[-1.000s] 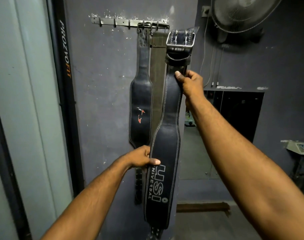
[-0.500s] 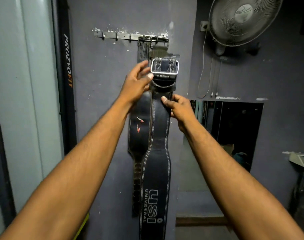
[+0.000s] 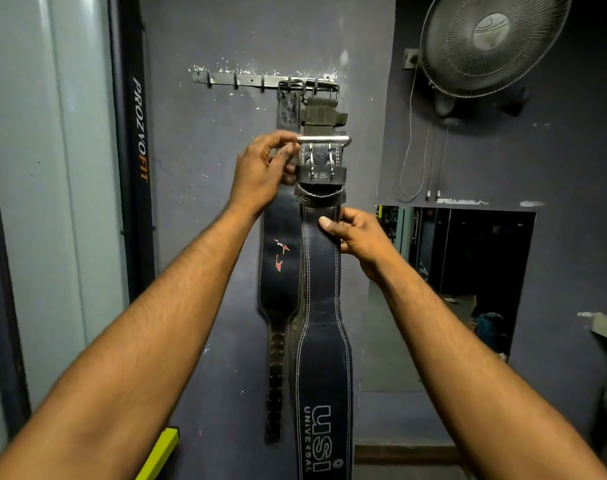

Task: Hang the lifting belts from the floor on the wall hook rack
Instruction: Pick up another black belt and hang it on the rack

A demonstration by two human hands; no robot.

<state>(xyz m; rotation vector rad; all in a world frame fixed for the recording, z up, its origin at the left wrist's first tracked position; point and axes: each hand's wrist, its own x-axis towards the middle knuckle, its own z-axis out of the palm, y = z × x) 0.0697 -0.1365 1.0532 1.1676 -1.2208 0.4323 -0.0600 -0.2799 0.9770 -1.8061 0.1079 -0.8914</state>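
Note:
I hold a black leather USI belt (image 3: 323,341) upright in front of the wall. My left hand (image 3: 260,171) pinches the left end of its silver buckle (image 3: 324,150). Just below the buckle, my right hand (image 3: 355,233) grips the strap, thumb across the front. The buckle is below the metal hook rack (image 3: 246,80) and apart from it. Two belts hang from the rack's right hooks: a black belt with a red mark (image 3: 278,265) and an olive belt (image 3: 321,114) behind the one I hold.
Three bare hooks show on the rack's left part. A wall fan (image 3: 492,39) is mounted at upper right with cords hanging below it. A dark opening (image 3: 468,265) lies to the right, a black PROZVOFIT post (image 3: 139,133) to the left, a yellow bar (image 3: 160,452) at the floor.
My left hand rose from the belt's wide middle to the buckle. My right hand dropped slightly, and the buckle came left in front of the hanging belts, its top bar now level.

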